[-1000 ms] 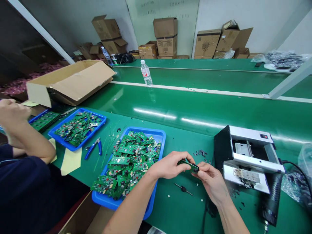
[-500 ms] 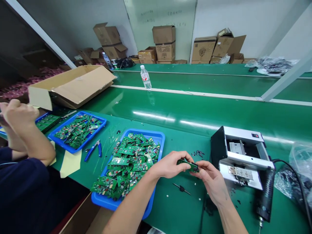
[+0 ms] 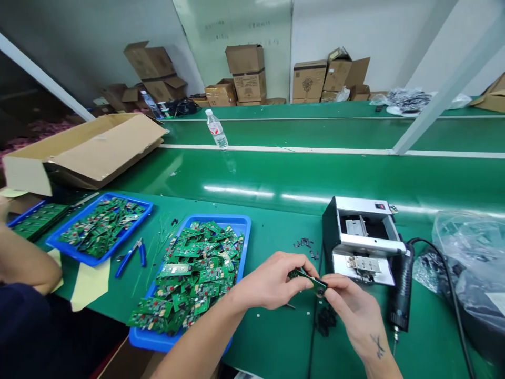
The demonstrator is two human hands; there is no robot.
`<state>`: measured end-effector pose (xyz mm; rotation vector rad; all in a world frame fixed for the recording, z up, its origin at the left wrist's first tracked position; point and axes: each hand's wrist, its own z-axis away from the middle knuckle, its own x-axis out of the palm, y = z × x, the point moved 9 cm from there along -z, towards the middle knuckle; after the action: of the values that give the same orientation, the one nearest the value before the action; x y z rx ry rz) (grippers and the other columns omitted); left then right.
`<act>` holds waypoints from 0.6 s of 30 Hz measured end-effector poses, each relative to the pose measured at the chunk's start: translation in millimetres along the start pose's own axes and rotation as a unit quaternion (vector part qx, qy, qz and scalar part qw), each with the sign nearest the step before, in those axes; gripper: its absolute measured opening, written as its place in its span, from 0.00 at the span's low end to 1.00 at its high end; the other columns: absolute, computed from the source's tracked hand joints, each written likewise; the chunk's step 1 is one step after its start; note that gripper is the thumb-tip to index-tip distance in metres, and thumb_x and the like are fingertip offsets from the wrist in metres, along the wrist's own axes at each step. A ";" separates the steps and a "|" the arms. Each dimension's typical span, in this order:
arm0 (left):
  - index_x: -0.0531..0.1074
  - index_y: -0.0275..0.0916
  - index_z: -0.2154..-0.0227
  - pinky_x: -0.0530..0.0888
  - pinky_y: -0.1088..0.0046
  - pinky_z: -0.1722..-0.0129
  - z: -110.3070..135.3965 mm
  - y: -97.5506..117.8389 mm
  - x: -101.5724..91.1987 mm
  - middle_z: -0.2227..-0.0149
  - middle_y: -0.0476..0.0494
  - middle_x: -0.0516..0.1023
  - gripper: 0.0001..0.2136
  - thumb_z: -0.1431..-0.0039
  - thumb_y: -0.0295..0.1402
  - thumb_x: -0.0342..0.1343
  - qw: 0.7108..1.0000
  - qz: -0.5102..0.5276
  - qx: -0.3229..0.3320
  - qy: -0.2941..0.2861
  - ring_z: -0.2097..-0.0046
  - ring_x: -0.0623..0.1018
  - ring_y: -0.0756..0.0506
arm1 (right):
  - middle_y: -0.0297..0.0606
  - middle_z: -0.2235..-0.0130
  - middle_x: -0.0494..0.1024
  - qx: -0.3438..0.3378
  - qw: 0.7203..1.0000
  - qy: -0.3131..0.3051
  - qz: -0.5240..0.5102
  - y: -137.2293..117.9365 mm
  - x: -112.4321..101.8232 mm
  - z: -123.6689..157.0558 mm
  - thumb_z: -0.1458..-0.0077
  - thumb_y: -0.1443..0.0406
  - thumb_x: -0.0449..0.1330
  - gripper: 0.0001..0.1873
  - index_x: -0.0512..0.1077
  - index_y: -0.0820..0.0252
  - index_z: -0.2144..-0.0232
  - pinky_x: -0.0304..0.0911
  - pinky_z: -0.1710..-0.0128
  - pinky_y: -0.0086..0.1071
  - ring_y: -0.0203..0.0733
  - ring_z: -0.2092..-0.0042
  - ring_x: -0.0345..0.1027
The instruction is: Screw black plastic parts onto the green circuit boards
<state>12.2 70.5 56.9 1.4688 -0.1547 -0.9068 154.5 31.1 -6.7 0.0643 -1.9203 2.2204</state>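
The left hand (image 3: 272, 281) and right hand (image 3: 349, 305) sit in a narrow strip: a blue tray (image 3: 236, 218) blocks the left, a grey machine (image 3: 359, 239) and black tool (image 3: 400, 289) the right. The far green belt (image 3: 315, 173) is open save a water bottle (image 3: 216, 129); black bits (image 3: 305, 243), perhaps clips, litter the strip.

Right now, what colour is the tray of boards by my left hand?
The tray is blue, seen best in the head view.

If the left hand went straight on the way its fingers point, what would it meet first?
The left hand pinches the small green board; straight on, it would meet the right hand at the board's other end. The silver machine lies beyond, depth unclear.
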 end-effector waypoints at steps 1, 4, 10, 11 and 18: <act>0.73 0.40 0.60 0.68 0.77 0.64 -1.8 3.0 2.0 0.61 0.48 0.79 0.08 0.39 0.32 0.52 1.000 -0.014 0.000 0.000 0.64 0.75 0.50 | 0.40 0.65 0.77 0.007 1.000 0.009 0.005 -1.4 -2.6 2.3 0.53 0.56 0.67 0.11 0.78 0.57 0.70 0.69 0.66 0.30 0.40 0.66 0.71; 0.74 0.41 0.60 0.68 0.77 0.62 -6.6 11.7 7.1 0.60 0.48 0.79 0.08 0.39 0.31 0.51 0.998 -0.056 0.009 -0.001 0.62 0.75 0.49 | 0.38 0.69 0.77 0.033 0.999 0.027 0.018 0.6 -9.4 7.0 0.53 0.55 0.66 0.14 0.78 0.58 0.68 0.69 0.68 0.30 0.38 0.70 0.70; 0.74 0.41 0.61 0.68 0.76 0.64 -22.4 1.3 17.2 0.61 0.48 0.79 0.08 0.41 0.32 0.52 0.999 -0.033 -0.010 -0.019 0.64 0.75 0.49 | 0.39 0.67 0.80 0.023 0.994 0.048 0.094 0.3 -33.6 10.1 0.51 0.52 0.64 0.17 0.77 0.58 0.64 0.71 0.63 0.32 0.43 0.67 0.74; 0.74 0.41 0.61 0.68 0.76 0.66 -26.9 -6.8 18.6 0.61 0.47 0.79 0.08 0.41 0.33 0.52 0.999 -0.016 -0.028 -0.021 0.65 0.75 0.49 | 0.40 0.65 0.80 0.007 0.989 0.069 0.127 -4.1 -45.8 9.1 0.51 0.51 0.64 0.18 0.77 0.57 0.64 0.71 0.60 0.33 0.44 0.65 0.74; 0.73 0.37 0.63 0.66 0.76 0.73 -57.0 -61.6 31.0 0.71 0.47 0.76 0.12 0.44 0.38 0.53 0.990 0.079 -0.115 -0.010 0.73 0.72 0.51 | 0.48 0.56 0.78 0.054 0.853 0.268 0.445 -22.8 -161.2 -9.7 0.50 0.43 0.55 0.32 0.72 0.57 0.52 0.63 0.52 0.53 0.60 0.56 0.72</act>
<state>41.0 105.7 -20.1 1.2162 -0.1717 -0.7833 317.3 23.4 -12.8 -1.5396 -1.6385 2.4007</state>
